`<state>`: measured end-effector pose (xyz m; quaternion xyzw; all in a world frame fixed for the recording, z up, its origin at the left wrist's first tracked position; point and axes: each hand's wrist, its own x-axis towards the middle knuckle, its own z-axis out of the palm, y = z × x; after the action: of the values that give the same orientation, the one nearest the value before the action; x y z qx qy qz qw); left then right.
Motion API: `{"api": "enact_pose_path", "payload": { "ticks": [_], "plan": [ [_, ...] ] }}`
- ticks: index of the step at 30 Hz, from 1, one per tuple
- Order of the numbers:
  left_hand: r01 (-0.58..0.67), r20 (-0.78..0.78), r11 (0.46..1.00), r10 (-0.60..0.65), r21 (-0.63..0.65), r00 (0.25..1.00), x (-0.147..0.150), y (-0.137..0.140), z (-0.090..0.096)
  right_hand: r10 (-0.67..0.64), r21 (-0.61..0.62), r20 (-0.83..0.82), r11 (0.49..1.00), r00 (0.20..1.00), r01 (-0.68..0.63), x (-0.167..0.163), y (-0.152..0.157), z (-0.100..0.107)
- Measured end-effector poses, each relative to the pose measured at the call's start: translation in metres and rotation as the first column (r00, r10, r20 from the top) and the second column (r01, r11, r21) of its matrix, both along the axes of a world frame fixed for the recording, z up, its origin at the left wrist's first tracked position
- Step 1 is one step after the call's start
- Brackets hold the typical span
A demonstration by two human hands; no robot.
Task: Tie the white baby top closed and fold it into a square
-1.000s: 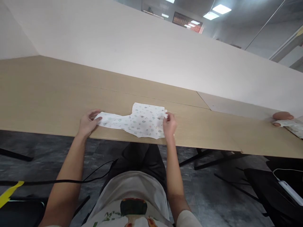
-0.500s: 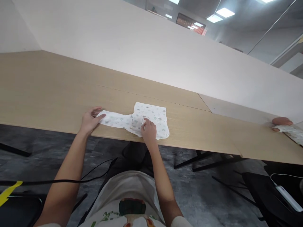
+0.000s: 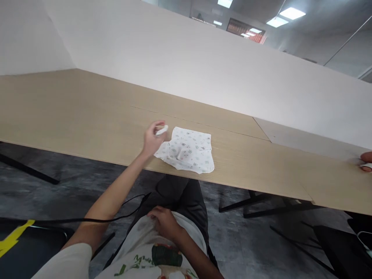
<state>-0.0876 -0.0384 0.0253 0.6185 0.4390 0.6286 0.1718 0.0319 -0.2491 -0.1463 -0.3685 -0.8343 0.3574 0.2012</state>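
Along the table's near edge lies the patterned garment; left hand pinches its white end, right hand at the shirt, grip unclear. Likely light, soft, floppy; best held by sleeve ends.

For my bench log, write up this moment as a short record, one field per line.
Cloth: white, small printed motifs, lying near the table's front edge
Left hand: grips white fabric, seemingly the cloth's end
Right hand: off the table, at the wearer's shirt; grip unclear
Far right: part of another person's hand
Lower left: yellow strip, black cable
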Motion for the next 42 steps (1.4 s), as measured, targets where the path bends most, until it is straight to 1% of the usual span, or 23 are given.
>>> {"api": "enact_pose_path", "payload": {
  "ticks": [1,3,5,7,11,13,15,17,19,21,23,24,27,29,31,33,35,36,37,38,40,41,42],
  "plan": [
    [0.06,-0.043,0.998,-0.059,0.011,0.997,0.018,-0.003,0.004,-0.014,-0.016,0.001,1.0,1.0,0.014,0.001,0.001,-0.003],
    [0.173,-0.134,0.985,-0.17,0.015,0.976,0.053,-0.009,0.004,-0.028,-0.018,-0.002,0.999,1.0,0.028,0.0,0.004,-0.006],
    [0.272,-0.208,0.962,-0.267,-0.005,0.941,0.082,-0.015,-0.005,-0.056,-0.018,0.018,0.998,0.998,0.056,-0.003,0.007,-0.01],
    [0.341,-0.27,0.939,-0.338,-0.036,0.901,0.103,-0.019,-0.018,-0.098,-0.029,0.032,0.995,0.995,0.099,-0.006,0.008,-0.014],
    [0.414,-0.424,0.903,-0.421,-0.114,0.802,0.124,-0.024,-0.042,-0.125,-0.078,0.018,0.989,0.992,0.126,-0.009,0.01,-0.023],
    [0.427,-0.497,0.888,-0.452,-0.171,0.741,0.127,-0.028,-0.047,-0.128,-0.096,0.001,0.987,0.992,0.128,-0.01,0.011,-0.026],
    [0.447,-0.572,0.866,-0.489,-0.225,0.659,0.127,-0.035,-0.047,-0.151,-0.103,-0.016,0.983,0.988,0.149,-0.012,0.012,-0.028],
    [0.479,-0.639,0.841,-0.515,-0.251,0.571,0.122,-0.043,-0.043,-0.17,-0.108,-0.025,0.98,0.985,0.166,-0.015,0.013,-0.03],
    [0.503,-0.68,0.831,-0.512,-0.238,0.524,0.107,-0.05,-0.038,-0.193,-0.075,-0.088,0.979,0.977,0.187,-0.014,0.012,-0.029],
    [0.48,-0.695,0.854,-0.469,-0.2,0.545,0.083,-0.054,-0.033,-0.215,-0.02,-0.154,0.976,0.964,0.215,-0.01,0.01,-0.024],
    [0.395,-0.704,0.903,-0.391,-0.169,0.593,0.051,-0.053,-0.033,-0.241,0.028,-0.161,0.968,0.957,0.249,-0.004,0.007,-0.018],
    [0.347,-0.714,0.923,-0.357,-0.169,0.602,0.035,-0.051,-0.034,-0.252,0.043,-0.149,0.964,0.956,0.261,-0.002,0.005,-0.014],
    [0.24,-0.767,0.943,-0.328,-0.231,0.551,-0.004,-0.048,-0.045,-0.266,0.072,-0.112,0.959,0.958,0.275,-0.001,0.006,-0.009],
    [0.187,-0.795,0.949,-0.315,-0.254,0.518,-0.017,-0.049,-0.054,-0.246,0.087,-0.076,0.964,0.966,0.252,-0.006,0.008,-0.01],
    [0.15,-0.808,0.958,-0.285,-0.243,0.516,-0.02,-0.052,-0.06,-0.222,0.092,-0.056,0.97,0.973,0.227,-0.009,0.01,-0.011],
    [0.145,-0.802,0.964,-0.265,-0.222,0.536,-0.02,-0.055,-0.061,-0.215,0.107,-0.116,0.968,0.97,0.228,-0.005,0.008,-0.006],
    [0.173,-0.774,0.965,-0.26,-0.195,0.577,-0.023,-0.056,-0.057,-0.231,0.152,-0.23,0.951,0.945,0.269,0.013,0.007,0.009],
    [0.19,-0.754,0.965,-0.258,-0.178,0.604,-0.026,-0.057,-0.053,-0.25,0.19,-0.286,0.931,0.925,0.31,0.028,0.007,0.02],
    [0.208,-0.732,0.965,-0.259,-0.161,0.631,-0.031,-0.057,-0.05,-0.294,0.23,-0.339,0.895,0.894,0.382,0.046,0.009,0.032],
    [0.225,-0.711,0.964,-0.26,-0.145,0.653,-0.037,-0.057,-0.047,-0.353,0.29,-0.37,0.835,0.859,0.468,0.067,0.013,0.046],
    [0.255,-0.688,0.959,-0.27,-0.127,0.674,-0.047,-0.057,-0.042,-0.503,0.404,-0.4,0.654,0.766,0.64,0.112,0.027,0.074],
    [0.27,-0.684,0.954,-0.283,-0.129,0.672,-0.052,-0.057,-0.041,-0.552,0.464,-0.404,0.564,0.73,0.683,0.133,0.037,0.086],
    [0.285,-0.685,0.949,-0.299,-0.137,0.665,-0.054,-0.056,-0.04,-0.585,0.522,-0.376,0.507,0.719,0.686,0.153,0.047,0.096]
  ]
}}
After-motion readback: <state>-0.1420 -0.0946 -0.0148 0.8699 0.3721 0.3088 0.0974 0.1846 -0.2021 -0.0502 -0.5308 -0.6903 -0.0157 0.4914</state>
